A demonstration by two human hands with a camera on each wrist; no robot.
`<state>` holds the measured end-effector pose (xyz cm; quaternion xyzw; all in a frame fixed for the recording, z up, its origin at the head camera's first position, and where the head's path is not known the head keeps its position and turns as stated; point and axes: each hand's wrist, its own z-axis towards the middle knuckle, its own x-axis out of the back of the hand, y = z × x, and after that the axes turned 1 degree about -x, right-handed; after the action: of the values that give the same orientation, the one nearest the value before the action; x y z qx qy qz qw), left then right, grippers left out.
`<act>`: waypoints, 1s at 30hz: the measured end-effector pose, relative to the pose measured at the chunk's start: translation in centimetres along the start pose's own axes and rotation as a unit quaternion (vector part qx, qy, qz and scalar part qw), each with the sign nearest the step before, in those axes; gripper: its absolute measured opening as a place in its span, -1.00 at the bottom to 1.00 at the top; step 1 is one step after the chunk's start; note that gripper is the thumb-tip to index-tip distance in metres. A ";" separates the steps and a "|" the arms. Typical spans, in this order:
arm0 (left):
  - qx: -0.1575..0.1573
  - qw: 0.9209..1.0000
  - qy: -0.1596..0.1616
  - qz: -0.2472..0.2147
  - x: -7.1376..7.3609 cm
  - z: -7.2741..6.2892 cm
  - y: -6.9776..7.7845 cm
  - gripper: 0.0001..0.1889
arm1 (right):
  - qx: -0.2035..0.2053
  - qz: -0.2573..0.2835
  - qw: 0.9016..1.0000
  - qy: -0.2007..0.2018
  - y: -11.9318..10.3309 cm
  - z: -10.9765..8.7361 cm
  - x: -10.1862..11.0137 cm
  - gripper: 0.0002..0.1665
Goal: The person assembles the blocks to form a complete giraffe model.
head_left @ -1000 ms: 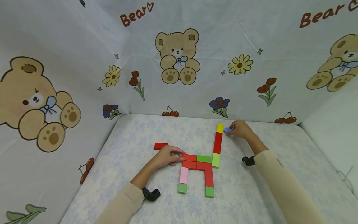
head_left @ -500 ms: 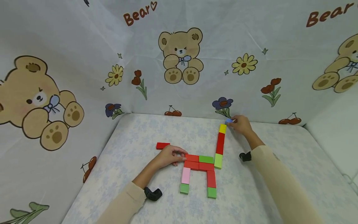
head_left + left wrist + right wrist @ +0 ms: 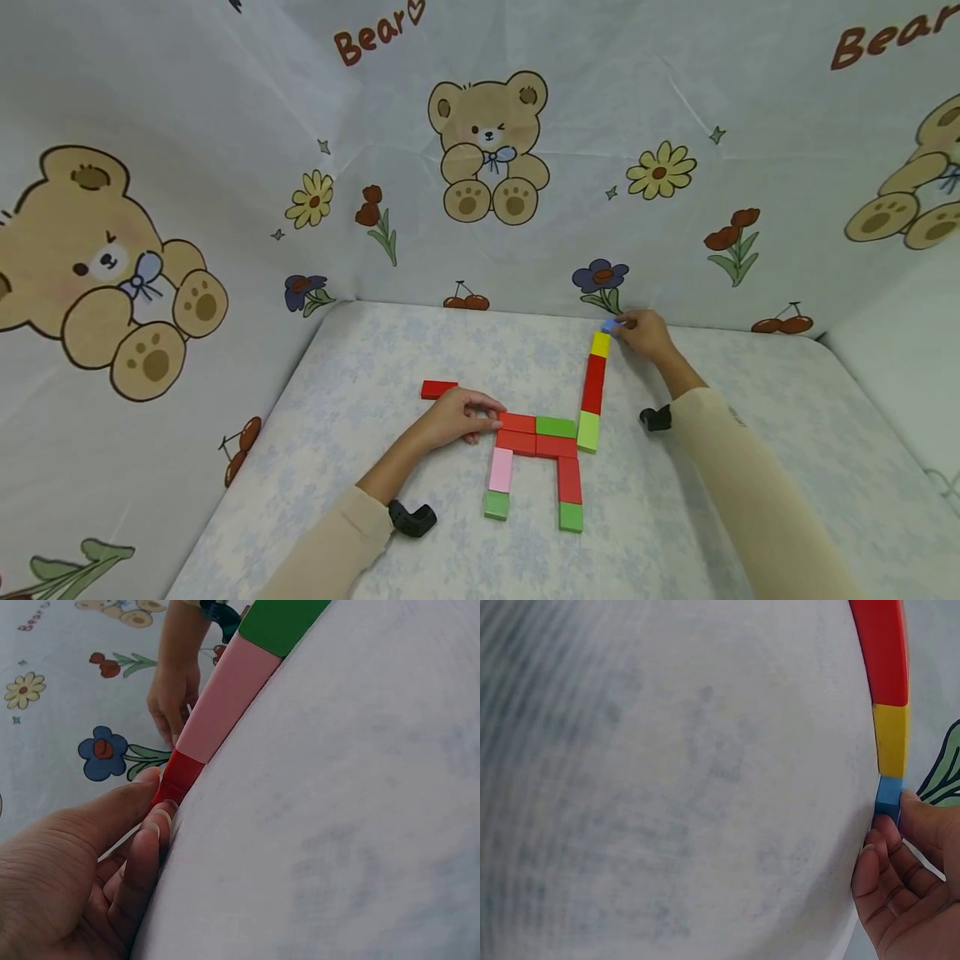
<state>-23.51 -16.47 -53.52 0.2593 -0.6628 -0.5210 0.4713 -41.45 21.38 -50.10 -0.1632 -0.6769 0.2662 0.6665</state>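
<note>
At the far end of the block column, my right hand (image 3: 647, 335) pinches a small blue block (image 3: 609, 326) between thumb and fingers. In the right wrist view that blue block (image 3: 889, 796) meets the end of the yellow block (image 3: 891, 740). Below the yellow one run a long red block (image 3: 593, 384) and a light green block (image 3: 588, 432). My left hand (image 3: 454, 417) holds the left end of an upper red block (image 3: 517, 423) between thumb and fingertips. The left wrist view shows its fingers at a red block (image 3: 178, 777) beside a pink block (image 3: 225, 697).
A green block (image 3: 556, 427) and two red ones adjoin the upper red block. Two legs hang below: pink (image 3: 500, 470) over green, and red (image 3: 569, 481) over green. A loose red block (image 3: 438, 389) lies behind my left hand. A bear-printed cloth (image 3: 525, 267) rises behind the table.
My right hand has carried the blue block from the yellow block's right side around to its far end, where they now touch. The left hand has stayed at the red block.
</note>
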 end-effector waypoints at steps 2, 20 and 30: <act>0.000 1.000 0.000 -0.002 0.0 -0.1 0.0 -0.76 | -0.002 0.002 1.000 -0.004 0.0 0.1 -0.2 -0.61; 0.001 1.000 -0.003 0.000 0.0 -0.1 0.1 -0.75 | -0.015 0.019 0.999 -0.029 -0.3 0.1 -0.7 -0.58; -0.002 1.000 -0.003 -0.001 0.0 -0.1 0.3 -0.76 | -0.016 0.033 0.999 -0.025 -0.4 0.1 -0.7 -0.59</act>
<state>-23.36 -16.46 -53.23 0.2580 -0.6628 -0.5234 0.4692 -41.49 20.62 -50.43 -0.1896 -0.6920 0.2811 0.6374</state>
